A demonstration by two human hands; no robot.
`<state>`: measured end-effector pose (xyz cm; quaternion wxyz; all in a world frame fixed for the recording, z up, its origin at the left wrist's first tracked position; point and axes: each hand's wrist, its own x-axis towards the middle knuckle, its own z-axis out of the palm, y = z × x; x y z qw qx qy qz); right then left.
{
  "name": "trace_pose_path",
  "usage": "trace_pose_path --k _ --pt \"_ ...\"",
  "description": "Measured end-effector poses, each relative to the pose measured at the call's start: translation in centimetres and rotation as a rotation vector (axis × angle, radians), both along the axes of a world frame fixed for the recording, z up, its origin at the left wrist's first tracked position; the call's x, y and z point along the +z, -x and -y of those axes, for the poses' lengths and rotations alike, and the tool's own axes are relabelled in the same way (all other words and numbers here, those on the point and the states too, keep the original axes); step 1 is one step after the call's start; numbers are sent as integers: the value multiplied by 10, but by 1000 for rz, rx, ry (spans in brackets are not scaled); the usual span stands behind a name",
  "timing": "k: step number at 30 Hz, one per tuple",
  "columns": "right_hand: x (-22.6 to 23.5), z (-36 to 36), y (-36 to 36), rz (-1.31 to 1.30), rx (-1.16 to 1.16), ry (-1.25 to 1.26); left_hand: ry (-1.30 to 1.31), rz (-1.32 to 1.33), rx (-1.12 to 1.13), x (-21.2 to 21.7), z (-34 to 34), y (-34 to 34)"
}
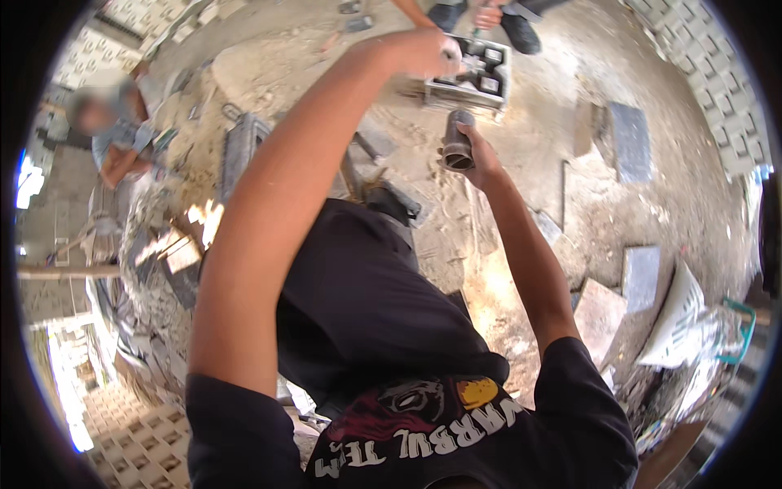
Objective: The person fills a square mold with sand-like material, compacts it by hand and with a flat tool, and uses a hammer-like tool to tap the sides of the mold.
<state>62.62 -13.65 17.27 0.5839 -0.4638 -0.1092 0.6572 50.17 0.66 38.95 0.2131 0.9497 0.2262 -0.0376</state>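
My left hand (432, 55) reaches far forward over the near left edge of a rectangular block mould (498, 101) with square dark openings. Its fingers look curled together but are blurred, and whatever they hold is hidden. Nearer to me, my right hand (481, 161) grips a grey cylindrical tube (459, 140), its open round end tilted toward me. The tube is apart from the mould. At the mould's far side, a co-worker's hand (489, 15) holds a thin tool upright over the openings.
Another person (122, 134) crouches at the left by heaped pale sand (261, 69). Flames (205, 218) burn at the left. Grey slabs (631, 143) and a white sack (674, 318) lie on the right. A thin bent rod (563, 196) lies right of my right forearm. Patterned blocks (717, 90) line the far right.
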Motion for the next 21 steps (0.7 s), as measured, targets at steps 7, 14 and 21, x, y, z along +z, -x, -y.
trace_pose_path --k 7,14,21 --pt "-13 -118 102 330 279 191 -170 -123 418 -8 -121 211" --pt "-47 -214 243 356 487 -227 -459 130 827 -183 -128 395" --pt "-78 -267 280 621 593 -620 -405 9 1120 -221 -109 396"
